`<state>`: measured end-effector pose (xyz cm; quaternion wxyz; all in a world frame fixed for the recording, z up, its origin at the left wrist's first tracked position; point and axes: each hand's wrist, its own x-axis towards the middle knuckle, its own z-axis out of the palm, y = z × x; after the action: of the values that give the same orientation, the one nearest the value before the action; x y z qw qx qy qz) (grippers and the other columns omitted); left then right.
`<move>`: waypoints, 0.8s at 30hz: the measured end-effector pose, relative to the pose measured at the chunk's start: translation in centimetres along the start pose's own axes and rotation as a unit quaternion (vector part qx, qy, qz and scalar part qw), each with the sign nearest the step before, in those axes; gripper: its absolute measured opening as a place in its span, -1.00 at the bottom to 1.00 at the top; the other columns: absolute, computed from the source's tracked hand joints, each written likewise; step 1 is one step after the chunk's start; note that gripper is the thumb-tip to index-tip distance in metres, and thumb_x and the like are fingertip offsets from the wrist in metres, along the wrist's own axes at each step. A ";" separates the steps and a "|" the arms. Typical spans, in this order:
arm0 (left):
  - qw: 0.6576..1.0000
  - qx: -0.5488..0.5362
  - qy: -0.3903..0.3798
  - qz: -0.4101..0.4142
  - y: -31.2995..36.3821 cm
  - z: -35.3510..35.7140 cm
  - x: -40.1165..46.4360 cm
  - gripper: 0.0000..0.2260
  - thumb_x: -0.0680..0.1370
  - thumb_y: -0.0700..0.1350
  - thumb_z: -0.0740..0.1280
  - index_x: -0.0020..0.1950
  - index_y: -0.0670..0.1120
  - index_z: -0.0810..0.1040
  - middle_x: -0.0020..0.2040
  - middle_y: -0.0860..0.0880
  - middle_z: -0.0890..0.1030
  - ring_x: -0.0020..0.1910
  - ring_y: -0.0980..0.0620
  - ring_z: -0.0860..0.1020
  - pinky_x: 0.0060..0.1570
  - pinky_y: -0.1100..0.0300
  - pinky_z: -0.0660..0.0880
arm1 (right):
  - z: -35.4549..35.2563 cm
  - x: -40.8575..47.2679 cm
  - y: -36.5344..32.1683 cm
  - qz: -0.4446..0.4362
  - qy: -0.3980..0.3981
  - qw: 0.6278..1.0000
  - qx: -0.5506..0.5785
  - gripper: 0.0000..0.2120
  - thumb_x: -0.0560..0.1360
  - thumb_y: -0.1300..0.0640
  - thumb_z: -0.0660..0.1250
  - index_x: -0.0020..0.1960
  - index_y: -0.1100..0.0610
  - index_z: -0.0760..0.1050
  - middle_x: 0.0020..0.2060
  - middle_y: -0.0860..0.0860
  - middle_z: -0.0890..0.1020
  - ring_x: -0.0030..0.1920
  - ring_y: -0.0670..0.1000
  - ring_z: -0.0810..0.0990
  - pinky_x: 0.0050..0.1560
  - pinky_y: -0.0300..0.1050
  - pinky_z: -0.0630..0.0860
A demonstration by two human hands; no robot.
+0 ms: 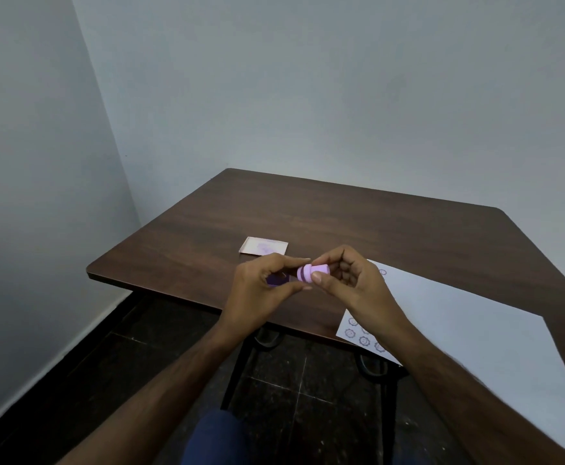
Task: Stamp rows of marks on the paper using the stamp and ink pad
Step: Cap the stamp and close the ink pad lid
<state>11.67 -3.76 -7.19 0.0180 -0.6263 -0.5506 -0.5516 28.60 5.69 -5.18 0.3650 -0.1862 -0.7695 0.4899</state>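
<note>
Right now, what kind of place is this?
Likely a plain indoor room used as a desk workspace: bare pale painted walls, a dark brown wooden table in the corner, dark tiled floor.

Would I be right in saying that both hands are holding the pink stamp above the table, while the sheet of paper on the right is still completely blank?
Not quite. The head view shows the paper already carries stamped marks near its left edge. The rest holds: the left hand and right hand hold the pink stamp above the table.
</note>
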 end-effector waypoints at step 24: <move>0.982 0.035 0.058 -0.174 -4.0 -6.0 3.8 -0.80 0.44 -0.06 0.55 0.03 -0.02 0.68 -0.07 0.10 0.73 -0.10 0.16 0.68 -0.05 0.22 0.62 | 1.0 8.2 -0.2 0.073 -0.005 0.995 0.065 -0.85 0.54 0.18 0.38 0.10 0.07 0.59 -0.21 0.01 0.72 -0.24 -0.09 0.64 -0.17 -0.19 0.56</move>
<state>4.01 -3.46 -4.46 -0.0247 -0.4864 -0.6680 -0.5627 22.44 10.25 -2.20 0.3360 -0.2149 -0.7221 0.5653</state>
